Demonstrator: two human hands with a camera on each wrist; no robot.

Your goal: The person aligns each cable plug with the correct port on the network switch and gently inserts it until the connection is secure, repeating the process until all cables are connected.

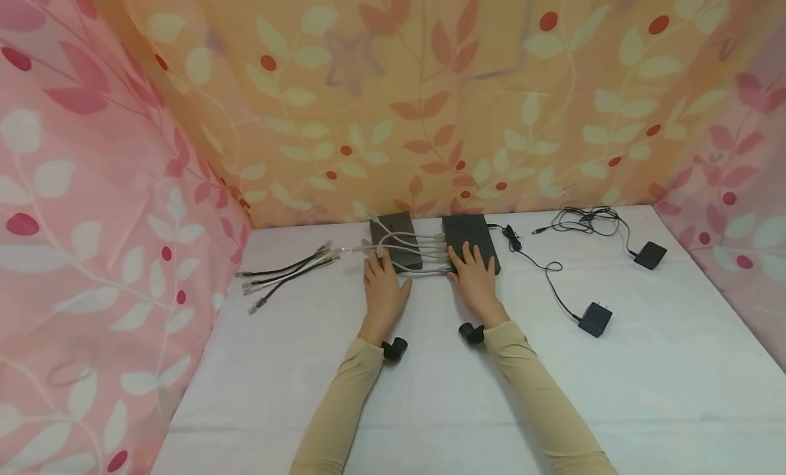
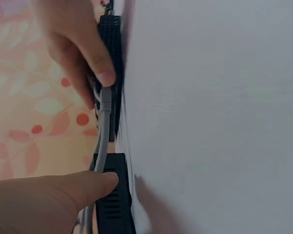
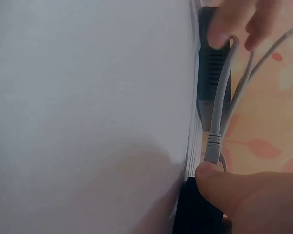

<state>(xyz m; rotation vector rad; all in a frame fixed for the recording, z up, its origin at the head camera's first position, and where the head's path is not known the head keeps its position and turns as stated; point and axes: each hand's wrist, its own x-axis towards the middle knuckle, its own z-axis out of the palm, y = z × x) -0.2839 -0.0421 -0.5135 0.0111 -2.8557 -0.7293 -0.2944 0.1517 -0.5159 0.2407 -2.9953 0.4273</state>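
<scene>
Two flat black boxes, likely network switches, lie side by side at the back of the table, joined by several grey network cables. My left hand is at the near left corner of the left box, fingers extended by the cable ends; its thumb touches the slotted side in the left wrist view. Across the right box my right hand rests with fingers spread. In the right wrist view its thumb touches a grey cable plug at that box's side.
Several short dark network cables lie to the left. On the right are a black power adapter, its cord leading to the right box, and another adapter with a coiled cord. A patterned curtain hangs behind the table.
</scene>
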